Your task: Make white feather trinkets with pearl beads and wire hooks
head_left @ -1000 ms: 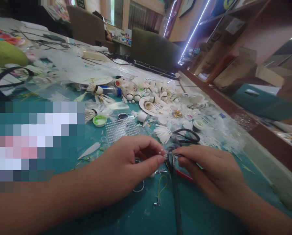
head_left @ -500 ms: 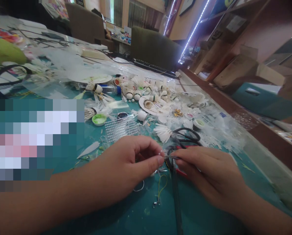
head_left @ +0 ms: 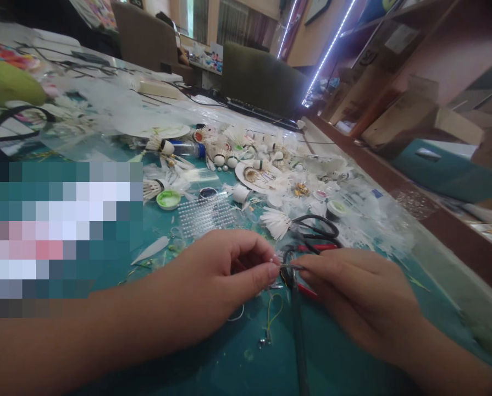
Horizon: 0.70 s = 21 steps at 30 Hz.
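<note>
My left hand [head_left: 229,269] is closed in a pinch on small pearl-like beads [head_left: 274,259], which show at the fingertips. Facing it, my right hand [head_left: 361,302] is closed round a thin grey metal tool [head_left: 292,267], perhaps tweezers; its tip reaches the left fingertips. Red handles [head_left: 308,291] show beside and beneath the right hand, partly hidden by it. Below the fingertips, a yellow cord loop [head_left: 275,311] with small silvery pieces lies on the green mat [head_left: 213,366]. A dark rod [head_left: 298,335] runs toward the near edge.
A sheet of pearl beads [head_left: 206,213] lies beyond my left hand. Behind are a green paint pot [head_left: 169,199], a black-corded feather bundle [head_left: 276,221], several shuttlecocks [head_left: 220,158] and a white plate [head_left: 242,171]. Cardboard boxes [head_left: 406,118] stand at right. Pixelation hides an area at left.
Both hands keep the same pinch, fingertips close together. The metal tool's tip has shifted slightly at the left fingertips. The whole view has moved a little.
</note>
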Available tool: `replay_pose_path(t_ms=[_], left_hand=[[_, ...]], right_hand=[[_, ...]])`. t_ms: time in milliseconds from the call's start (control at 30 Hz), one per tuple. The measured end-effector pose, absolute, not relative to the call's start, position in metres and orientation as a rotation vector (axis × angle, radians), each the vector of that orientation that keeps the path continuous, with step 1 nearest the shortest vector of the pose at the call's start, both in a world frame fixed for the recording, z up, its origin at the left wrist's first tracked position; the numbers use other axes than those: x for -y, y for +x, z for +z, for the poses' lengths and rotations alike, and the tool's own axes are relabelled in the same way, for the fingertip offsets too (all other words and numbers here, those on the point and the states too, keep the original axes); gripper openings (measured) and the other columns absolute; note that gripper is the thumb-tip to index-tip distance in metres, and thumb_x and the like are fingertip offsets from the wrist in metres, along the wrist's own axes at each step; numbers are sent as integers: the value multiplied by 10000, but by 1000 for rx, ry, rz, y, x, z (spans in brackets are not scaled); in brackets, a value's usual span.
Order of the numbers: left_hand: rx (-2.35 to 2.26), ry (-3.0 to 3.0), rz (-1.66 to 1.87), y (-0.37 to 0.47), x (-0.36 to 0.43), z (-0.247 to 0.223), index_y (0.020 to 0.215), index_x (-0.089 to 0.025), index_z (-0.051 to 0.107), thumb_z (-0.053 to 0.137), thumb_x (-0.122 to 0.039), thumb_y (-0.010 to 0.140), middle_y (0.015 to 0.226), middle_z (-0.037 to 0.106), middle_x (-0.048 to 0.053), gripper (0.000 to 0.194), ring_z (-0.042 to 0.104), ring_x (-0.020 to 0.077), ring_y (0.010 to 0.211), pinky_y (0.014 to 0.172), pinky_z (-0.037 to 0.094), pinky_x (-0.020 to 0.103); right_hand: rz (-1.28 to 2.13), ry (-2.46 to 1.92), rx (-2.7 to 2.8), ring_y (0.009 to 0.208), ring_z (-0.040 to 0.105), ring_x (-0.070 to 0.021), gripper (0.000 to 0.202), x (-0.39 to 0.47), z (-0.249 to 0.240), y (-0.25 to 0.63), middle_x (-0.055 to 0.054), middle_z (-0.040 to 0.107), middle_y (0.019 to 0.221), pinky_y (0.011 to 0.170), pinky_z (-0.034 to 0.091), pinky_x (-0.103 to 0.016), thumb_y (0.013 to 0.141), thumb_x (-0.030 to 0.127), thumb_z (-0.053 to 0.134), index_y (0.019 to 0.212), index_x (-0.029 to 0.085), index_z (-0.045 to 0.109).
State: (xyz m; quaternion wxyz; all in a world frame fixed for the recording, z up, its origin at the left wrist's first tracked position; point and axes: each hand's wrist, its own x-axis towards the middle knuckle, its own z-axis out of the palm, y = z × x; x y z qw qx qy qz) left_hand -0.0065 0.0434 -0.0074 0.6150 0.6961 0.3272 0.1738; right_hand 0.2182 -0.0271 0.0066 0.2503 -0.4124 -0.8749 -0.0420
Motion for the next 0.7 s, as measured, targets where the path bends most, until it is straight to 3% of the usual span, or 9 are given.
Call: replay_pose_path(t_ms=[233,467,700], left_hand=[[-772,1589,411,-8,-42,-10,919,-237,719,628,-472,961,782,668,-11,255,578,184,740,629,399,301],[-764,1589,408,-9,-43,-9,899,-229,715,621,-455,964,777,673,-6,253,582,185,737,640,410,310],[-775,1618,398,-8,-43,-8,895,-223,720,622,-471,957,777,678,-5,274,588,192,740,644,415,320]], right_hand=[[-123,-1101,2376,538,711,-206,277,29,8,220,-20,785,724,439,456,-318,950,31,516,1107,219,645],[-100,-1152,2344,595,736,-227,146,26,5,219,-46,784,753,506,512,-326,1012,162,542,1075,206,665],[-163,-1153,2374,585,712,-222,148,27,4,219,-34,773,742,531,498,-346,1021,170,529,1110,213,639]])
